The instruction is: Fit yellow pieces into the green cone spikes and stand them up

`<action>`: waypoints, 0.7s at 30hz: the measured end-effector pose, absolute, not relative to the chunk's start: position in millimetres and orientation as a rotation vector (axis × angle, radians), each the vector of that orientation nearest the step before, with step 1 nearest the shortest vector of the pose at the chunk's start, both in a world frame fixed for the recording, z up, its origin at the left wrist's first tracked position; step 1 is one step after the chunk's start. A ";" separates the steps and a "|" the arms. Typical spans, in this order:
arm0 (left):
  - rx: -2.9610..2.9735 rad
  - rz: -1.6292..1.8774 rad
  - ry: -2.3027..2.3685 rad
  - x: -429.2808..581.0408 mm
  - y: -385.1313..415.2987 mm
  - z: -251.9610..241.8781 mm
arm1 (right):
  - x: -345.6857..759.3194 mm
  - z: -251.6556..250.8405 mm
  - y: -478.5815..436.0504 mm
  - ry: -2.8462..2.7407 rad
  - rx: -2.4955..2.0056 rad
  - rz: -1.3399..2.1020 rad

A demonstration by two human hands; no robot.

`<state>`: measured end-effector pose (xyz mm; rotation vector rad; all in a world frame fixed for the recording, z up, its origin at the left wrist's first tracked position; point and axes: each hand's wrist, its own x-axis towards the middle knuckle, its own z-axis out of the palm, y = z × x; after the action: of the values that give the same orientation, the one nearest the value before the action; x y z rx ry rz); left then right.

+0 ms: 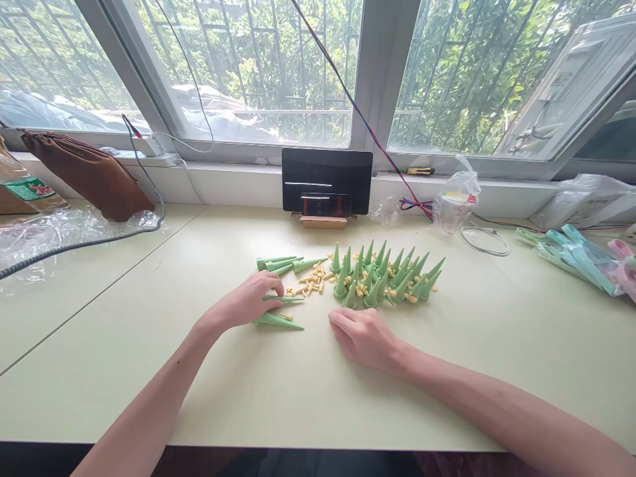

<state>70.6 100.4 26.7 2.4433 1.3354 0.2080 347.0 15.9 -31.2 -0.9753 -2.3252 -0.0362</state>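
Observation:
My left hand (pixel 248 301) rests on the pale green table (pixel 149 318), its fingers closed over a green plastic cone (pixel 283 299) lying on its side. Another green cone (pixel 278 322) lies just below that hand. My right hand (pixel 362 336) lies knuckles up on the table with its fingers curled under, just in front of a cluster of upright green cones (pixel 385 278). Whether it holds anything is hidden. Several small yellow pieces (pixel 311 283) are scattered between the two hands, and a few more cones (pixel 285 264) lie on their sides behind them.
A black tablet (pixel 326 180) on a stand with a phone (pixel 325 204) leans at the window sill. A brown pouch (pixel 87 173) and a black cable (pixel 74 245) lie left. A plastic bag (pixel 456 195), a white cord (pixel 484 240) and pastel clips (pixel 579 255) lie right.

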 end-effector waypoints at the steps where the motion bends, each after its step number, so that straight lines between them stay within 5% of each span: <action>1: 2.448 0.224 1.328 72.0 99.6 28.0 | 347.1 -31.2 15.9 -2.327 -0.976 -0.037; 12: 2.359 0.668 1.273 86.9 87.6 40.2 | 348.6 -32.8 15.9 -2.442 -0.906 -0.047; 21: 1.881 0.018 0.682 86.6 70.8 61.0 | 348.9 -31.8 16.1 -2.464 -0.902 -0.014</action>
<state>86.6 70.8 61.0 1.8812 0.6820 0.0180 348.9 16.1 -31.8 -0.9021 -2.4639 -0.0137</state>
